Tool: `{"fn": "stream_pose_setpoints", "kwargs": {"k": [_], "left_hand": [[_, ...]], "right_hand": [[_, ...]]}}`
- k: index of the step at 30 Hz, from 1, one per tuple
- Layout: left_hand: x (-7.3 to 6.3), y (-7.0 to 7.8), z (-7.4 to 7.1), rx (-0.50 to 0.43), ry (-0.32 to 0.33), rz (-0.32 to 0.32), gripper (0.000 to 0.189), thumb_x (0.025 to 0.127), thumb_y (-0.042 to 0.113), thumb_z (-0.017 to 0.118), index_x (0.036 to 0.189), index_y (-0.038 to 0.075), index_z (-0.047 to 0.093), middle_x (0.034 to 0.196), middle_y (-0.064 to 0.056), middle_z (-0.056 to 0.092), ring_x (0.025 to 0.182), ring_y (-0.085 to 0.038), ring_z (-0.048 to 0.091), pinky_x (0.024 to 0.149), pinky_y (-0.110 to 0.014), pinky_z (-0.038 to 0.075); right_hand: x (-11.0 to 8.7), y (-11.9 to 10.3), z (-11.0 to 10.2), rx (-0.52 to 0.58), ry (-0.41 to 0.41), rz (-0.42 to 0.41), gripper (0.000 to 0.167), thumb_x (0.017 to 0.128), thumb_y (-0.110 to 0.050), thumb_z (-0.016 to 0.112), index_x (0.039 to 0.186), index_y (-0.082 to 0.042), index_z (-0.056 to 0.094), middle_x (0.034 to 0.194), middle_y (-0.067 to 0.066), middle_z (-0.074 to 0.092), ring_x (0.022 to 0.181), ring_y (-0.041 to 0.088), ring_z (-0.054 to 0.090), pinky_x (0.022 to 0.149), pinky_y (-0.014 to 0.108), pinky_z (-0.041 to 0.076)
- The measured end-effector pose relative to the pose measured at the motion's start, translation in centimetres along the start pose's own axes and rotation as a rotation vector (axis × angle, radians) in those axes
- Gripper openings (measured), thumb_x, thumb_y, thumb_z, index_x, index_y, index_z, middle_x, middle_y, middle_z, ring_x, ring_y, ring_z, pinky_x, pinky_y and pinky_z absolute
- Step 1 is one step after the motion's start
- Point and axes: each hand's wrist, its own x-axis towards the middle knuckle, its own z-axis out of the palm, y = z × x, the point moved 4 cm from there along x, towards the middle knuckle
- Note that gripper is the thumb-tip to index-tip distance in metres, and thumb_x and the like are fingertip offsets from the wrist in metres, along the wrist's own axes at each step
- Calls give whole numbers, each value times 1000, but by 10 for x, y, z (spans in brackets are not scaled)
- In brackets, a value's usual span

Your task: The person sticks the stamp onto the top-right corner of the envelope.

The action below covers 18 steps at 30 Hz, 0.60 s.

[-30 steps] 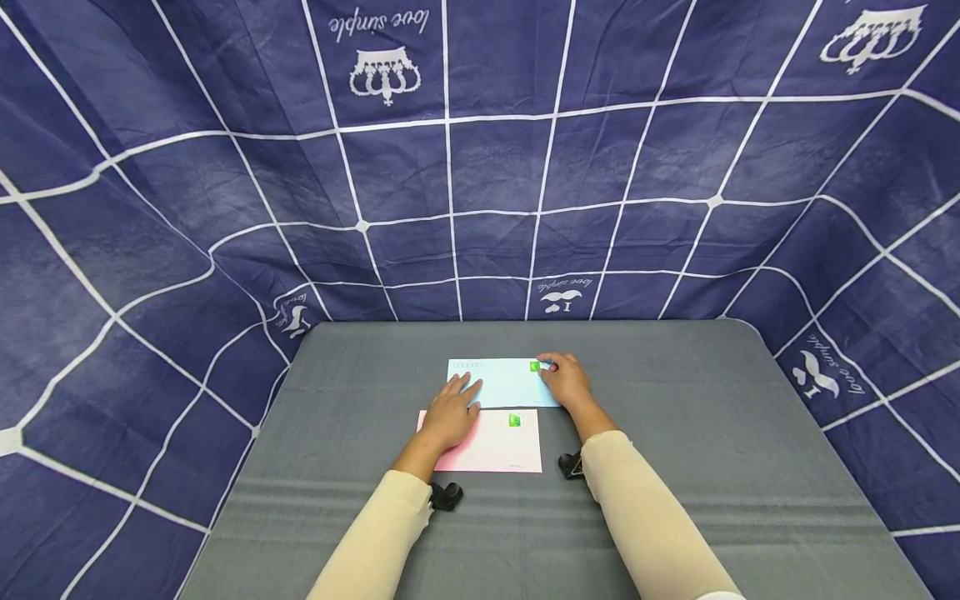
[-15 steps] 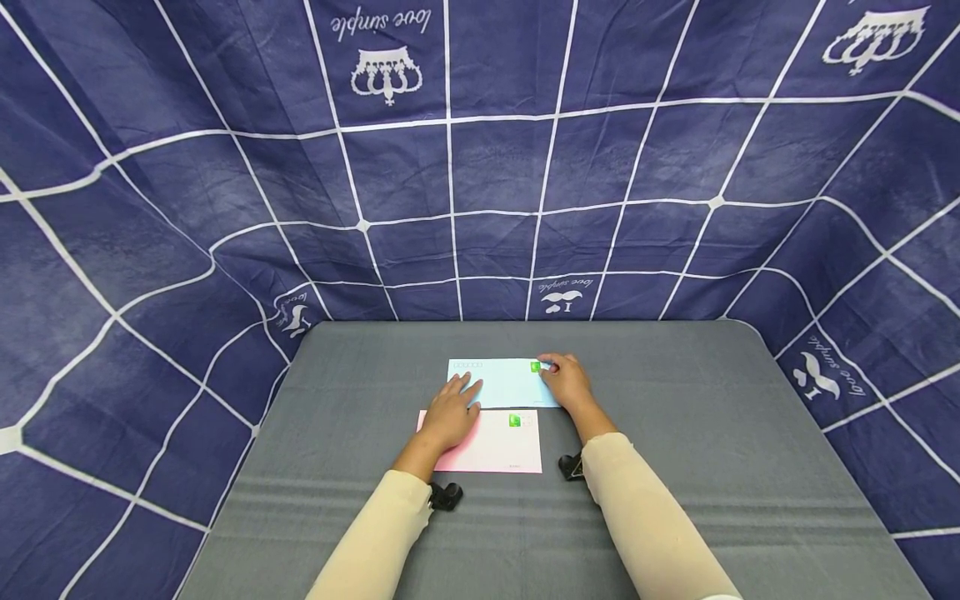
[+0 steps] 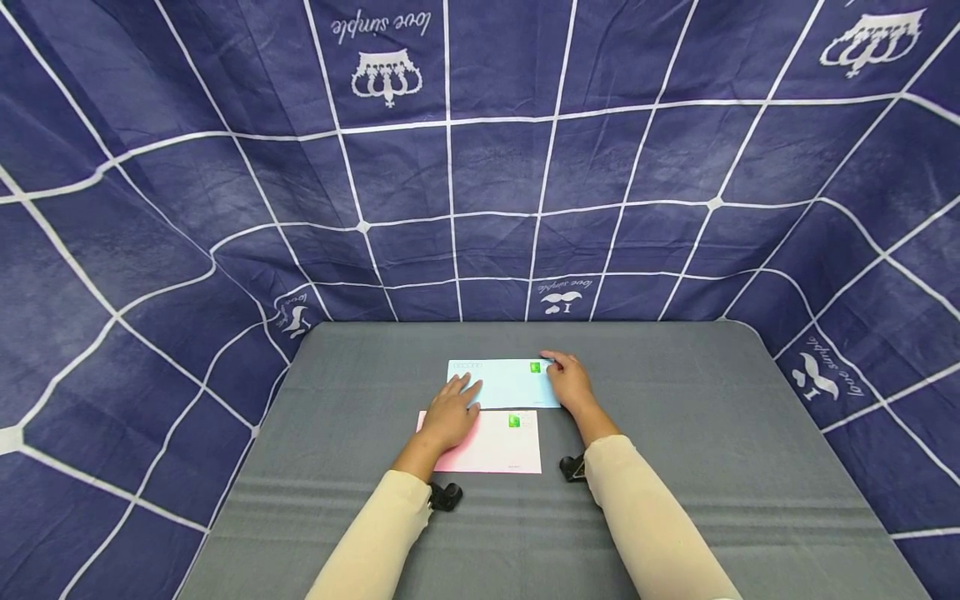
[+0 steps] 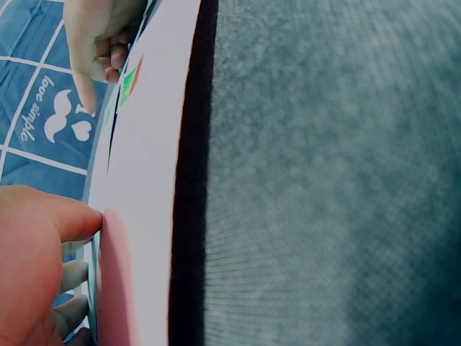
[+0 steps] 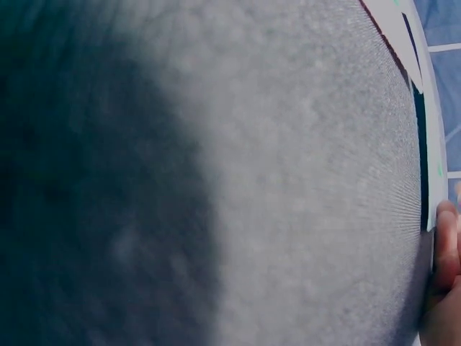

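A pale blue envelope (image 3: 506, 385) lies flat on the grey table, with a green stamp (image 3: 536, 367) near its upper right corner. Nearer the person is a pink envelope (image 3: 495, 450) that also bears a green stamp (image 3: 514, 421). My left hand (image 3: 448, 417) reaches over the pink envelope, its spread fingers resting on the blue one's lower left part. At the blue envelope's right end is my right hand (image 3: 568, 382), index finger extended just right of the stamp and the other fingers loosely bent. In the left wrist view the right hand (image 4: 104, 40) shows nothing held.
The grey table (image 3: 675, 433) extends around both envelopes. Behind and at the sides hangs a navy cloth (image 3: 495, 167) with white grid lines. Black wrist devices sit under the left wrist (image 3: 447, 497) and the right wrist (image 3: 572, 467).
My right hand has shifted slightly to the right, off the stamp's edge, leaving the stamp in fuller view. The left hand and both envelopes stay in place.
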Motion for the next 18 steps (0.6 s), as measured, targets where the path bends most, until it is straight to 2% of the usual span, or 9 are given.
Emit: {"fn": "stream_pose_setpoints", "kwargs": {"k": [5, 9, 13, 18], "left_hand": [[0, -1, 1, -9, -19, -13, 49, 106, 26, 46, 153, 14, 45, 164, -14, 35, 155, -36, 27, 126, -52, 25], [3, -3, 3, -24, -9, -19, 49, 105, 26, 47, 153, 14, 46, 163, -13, 36, 154, -35, 27, 126, -52, 25], [5, -4, 1, -51, -2, -46, 49, 103, 25, 52, 151, 13, 49, 162, -13, 39, 154, -35, 29, 125, -53, 26], [6, -3, -3, -98, 15, -87, 49, 101, 23, 58, 147, 10, 53, 161, -11, 41, 153, -35, 32, 123, -55, 28]], "right_hand": [[1, 3, 0, 92, 10, 22, 37, 98, -9, 48, 126, -14, 71, 90, 8, 55, 87, 25, 52, 76, 32, 38], [2, 6, 0, 178, 6, 65, 36, 98, -10, 51, 127, -15, 71, 86, 1, 52, 82, 18, 49, 73, 28, 38], [3, 8, 1, 243, 1, 85, 35, 98, -9, 54, 129, -15, 70, 89, -2, 55, 81, 13, 49, 75, 25, 40], [2, 9, 1, 343, -6, 90, 36, 99, -6, 52, 132, -13, 67, 96, 3, 61, 88, 12, 54, 80, 22, 44]]}}
